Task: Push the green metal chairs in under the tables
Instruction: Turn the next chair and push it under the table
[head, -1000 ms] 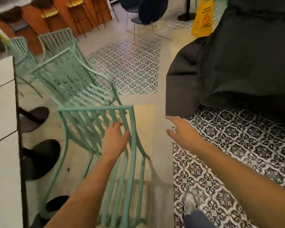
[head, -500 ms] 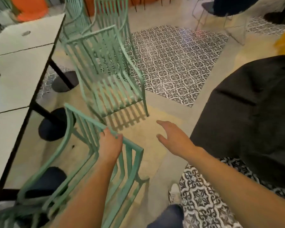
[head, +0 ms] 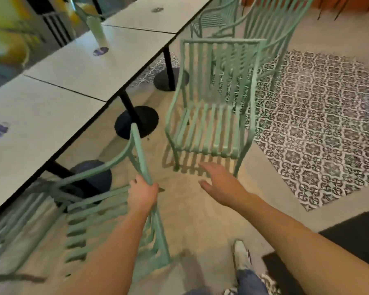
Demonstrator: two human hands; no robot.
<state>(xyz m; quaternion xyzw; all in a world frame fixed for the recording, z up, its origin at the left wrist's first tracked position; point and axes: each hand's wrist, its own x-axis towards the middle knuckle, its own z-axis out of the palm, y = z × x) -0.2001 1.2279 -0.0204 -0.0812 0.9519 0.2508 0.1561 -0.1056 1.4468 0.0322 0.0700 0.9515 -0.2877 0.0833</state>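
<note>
Near mint-green slatted metal chair: blurred, seemingly partly under white table; left hand clasps top rail. Right hand fingers spread wide, empty. 2nd matching chair stands clear of the table.

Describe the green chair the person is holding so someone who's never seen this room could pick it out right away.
Along the row of white tables, follow the near edge toward the camera. The nearest green chair has its seat already partly under the table. Unlike the next green chair, which stands free out on the floor with nobody touching it, this one has the left hand gripping its backrest top.
</note>
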